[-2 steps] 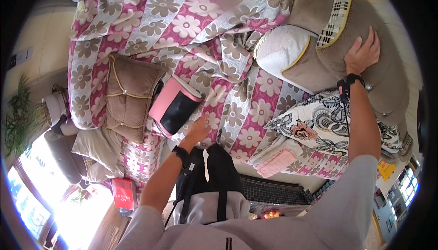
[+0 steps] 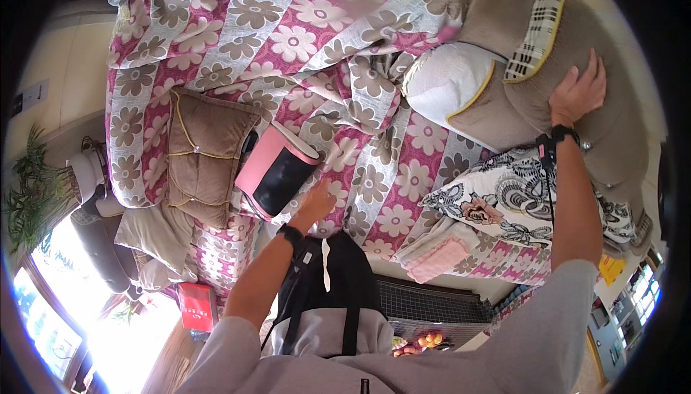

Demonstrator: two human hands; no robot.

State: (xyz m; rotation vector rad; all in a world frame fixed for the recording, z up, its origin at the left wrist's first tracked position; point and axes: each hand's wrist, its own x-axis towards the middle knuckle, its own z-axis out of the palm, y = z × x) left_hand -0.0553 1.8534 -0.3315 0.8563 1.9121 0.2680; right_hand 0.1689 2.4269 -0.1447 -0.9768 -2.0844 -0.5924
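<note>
My right hand (image 2: 579,94) lies with its fingers apart on a large brown cushion (image 2: 612,128) at the right, which has a black-and-white plaid strip edged in yellow. Just below my right wrist is a white pillow (image 2: 497,200) with black swirls and an orange flower. My left hand (image 2: 314,203) is low over the flowered cover (image 2: 403,178), with its fingers stretched forward and nothing visible in them. Beside it, to the left, sits a pink and black box-shaped bag (image 2: 279,172). The bag leans near a brown square cushion (image 2: 205,156) with yellow piping.
A folded pink cloth (image 2: 439,257) rests near the cover's front edge. A rounded white cushion (image 2: 450,81) lies ahead of the right arm. Far left are a beige pillow (image 2: 155,236), a red box (image 2: 196,306) and a green plant (image 2: 32,192). Fruit (image 2: 430,339) shows below a dark mesh surface.
My right hand has slid slightly nearer to me on the brown cushion. The whole view has shifted a little; my left hand stays about where it was.
</note>
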